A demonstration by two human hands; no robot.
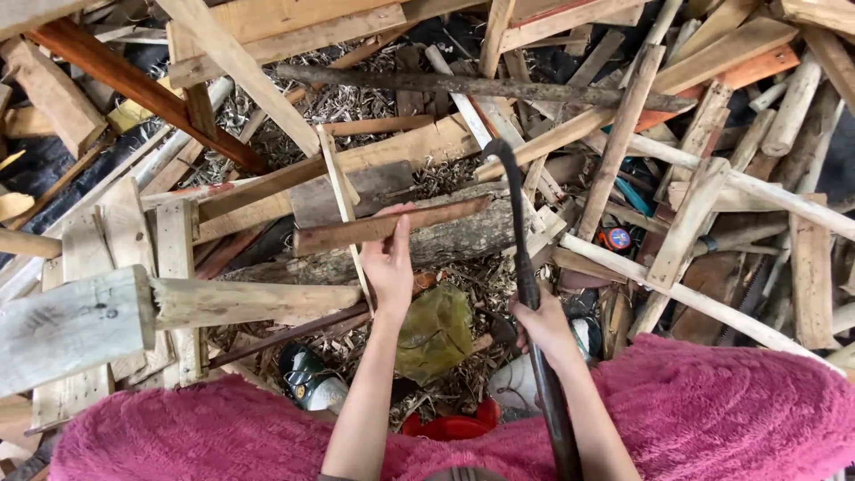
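Note:
My left hand (390,263) grips the near end of a thin reddish-brown wood slat (392,224) that lies across a rough grey log (445,240). My right hand (541,325) is closed around the handle of a long dark curved blade tool (517,205), whose hooked tip rises above the right end of the log and the slat. Wood chips and shavings (481,285) cover the ground under both hands. A fuzzy pink fabric (695,410) spreads across the bottom of the view.
Piles of planks, poles and offcuts surround the log on all sides. A thick grey beam end (71,325) juts in at left. A crumpled olive bag (435,331), a red container rim (450,426) and a dark bottle (307,379) lie below my hands.

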